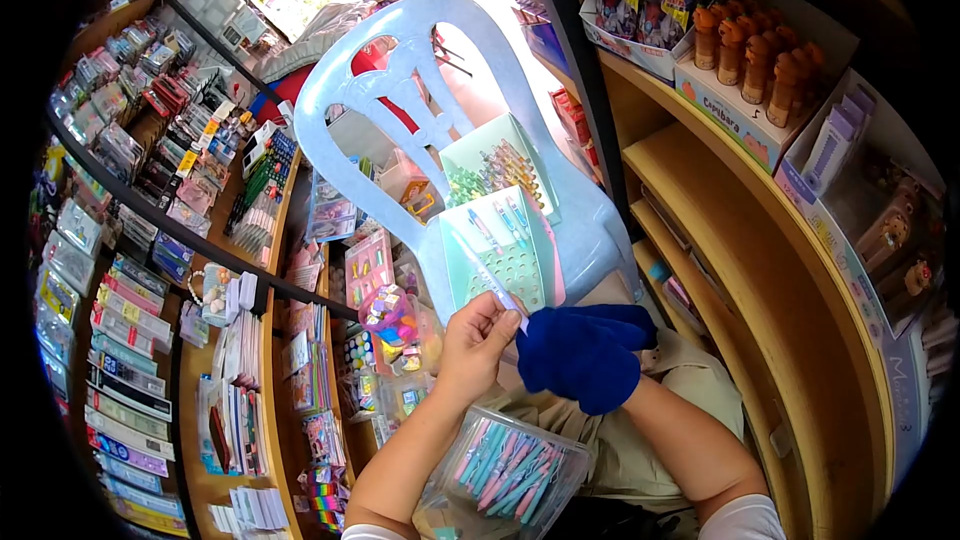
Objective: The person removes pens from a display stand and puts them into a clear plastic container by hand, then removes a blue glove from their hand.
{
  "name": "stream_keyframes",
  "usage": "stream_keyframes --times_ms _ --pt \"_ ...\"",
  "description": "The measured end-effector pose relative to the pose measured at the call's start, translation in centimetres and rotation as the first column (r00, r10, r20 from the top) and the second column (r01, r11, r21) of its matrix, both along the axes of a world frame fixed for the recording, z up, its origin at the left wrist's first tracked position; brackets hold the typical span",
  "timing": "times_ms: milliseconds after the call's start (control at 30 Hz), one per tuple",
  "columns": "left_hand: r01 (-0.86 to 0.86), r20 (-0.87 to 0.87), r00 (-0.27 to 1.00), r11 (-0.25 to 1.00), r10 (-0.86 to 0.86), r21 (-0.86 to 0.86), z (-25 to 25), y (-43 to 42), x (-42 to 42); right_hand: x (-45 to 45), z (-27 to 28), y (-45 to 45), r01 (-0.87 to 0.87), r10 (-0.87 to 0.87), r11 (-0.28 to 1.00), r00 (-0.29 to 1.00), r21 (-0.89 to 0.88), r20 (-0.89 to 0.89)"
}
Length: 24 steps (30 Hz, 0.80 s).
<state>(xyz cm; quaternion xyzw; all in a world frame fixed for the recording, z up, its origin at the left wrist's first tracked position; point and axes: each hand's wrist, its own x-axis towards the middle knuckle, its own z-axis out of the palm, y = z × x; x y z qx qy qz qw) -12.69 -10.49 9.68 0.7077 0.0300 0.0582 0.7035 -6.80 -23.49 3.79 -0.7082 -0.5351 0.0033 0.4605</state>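
Note:
In the middle of the view, my left hand (472, 348) is closed, pinching a slim pale pen (488, 268) between thumb and fingers. The pen points up and away, over the front of a mint-green perforated box (505, 285) with a few pens in it. A dark blue cloth (585, 355) covers my right hand, whose fingers are hidden in its folds; the cloth touches the pen's lower end. Below my hands, a clear plastic tub (575, 450) holds many pink and teal pens (508, 472).
A light blue plastic chair (590, 230) bears the mint box and a second pale green box (508, 135) of pens. Packed stationery racks (130, 330) stand at left. On the right are curved wooden shelves (760, 270) and a capybara display box (735, 125).

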Motion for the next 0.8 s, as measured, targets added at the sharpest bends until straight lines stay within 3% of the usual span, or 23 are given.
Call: stream_keyframes --times_ms 33,67,133,200,267,333,400,467,500,600,700,733,767,800 --pt "0.042 -0.011 0.999 0.998 -0.042 -0.041 0.0 0.1 0.0 -0.1 -0.1 0.1 0.0 0.0 1.0 0.999 0.002 -0.052" --pt "0.054 -0.02 0.998 0.996 -0.056 -0.069 0.0 0.1 0.0 -0.6 -0.3 0.0 0.009 0.017 0.997 0.934 0.071 -0.357" --pt "0.078 -0.033 0.996 0.99 -0.083 -0.121 0.0 0.2 0.1 -1.1 1.5 -0.5 0.059 -0.018 0.997 0.82 0.053 -0.572" --pt "0.043 -0.04 0.998 0.991 -0.048 -0.126 0.2 -0.2 0.1 -1.4 4.6 -1.4 0.117 -0.152 0.987 0.884 -0.106 -0.442" --pt "0.004 -0.043 0.999 0.996 -0.008 -0.084 0.2 -0.3 0.1 -1.1 2.9 -0.9 0.039 -0.006 0.998 0.785 0.04 -0.619" --pt "-0.039 -0.04 0.998 0.999 0.039 0.004 0.0 -0.1 0.0 -0.9 3.1 -0.8 -0.002 0.033 0.999 0.805 0.053 -0.592" --pt "-0.116 -0.025 0.993 0.991 0.118 0.068 0.0 -0.1 0.0 -0.6 4.2 -0.9 0.0 -0.029 0.997 0.933 -0.082 -0.359" --pt "-0.149 -0.022 0.988 0.986 0.151 0.078 0.1 0.1 0.0 -0.6 1.0 0.6 0.064 -0.066 0.997 0.997 0.039 0.045" --pt "-0.143 -0.028 0.989 0.988 0.145 0.056 0.2 0.4 -0.1 -0.4 0.0 1.2 0.076 -0.101 0.991 0.964 0.108 0.246" --pt "-0.121 -0.062 0.991 0.992 0.119 -0.032 0.3 0.1 0.0 0.2 -0.8 1.6 -0.012 0.008 0.999 0.997 0.052 0.079" --pt "-0.037 -0.135 0.991 0.991 0.019 -0.129 0.4 0.2 0.1 -0.3 1.1 0.1 -0.127 0.125 0.982 0.992 -0.136 -0.021" --pt "0.0 -0.162 0.986 0.987 -0.027 -0.162 0.4 0.3 0.1 -0.6 0.7 0.2 -0.143 0.141 0.989 0.914 0.023 -0.381" --pt "0.006 -0.158 0.987 0.985 -0.034 -0.171 0.5 0.3 0.1 -1.2 -0.1 0.4 -0.096 0.192 0.98 0.705 0.176 -0.683" --pt "0.013 -0.154 0.987 0.984 -0.041 -0.179 0.5 0.3 0.1 -1.4 -0.8 0.4 -0.055 0.23 0.967 0.602 0.248 -0.765"
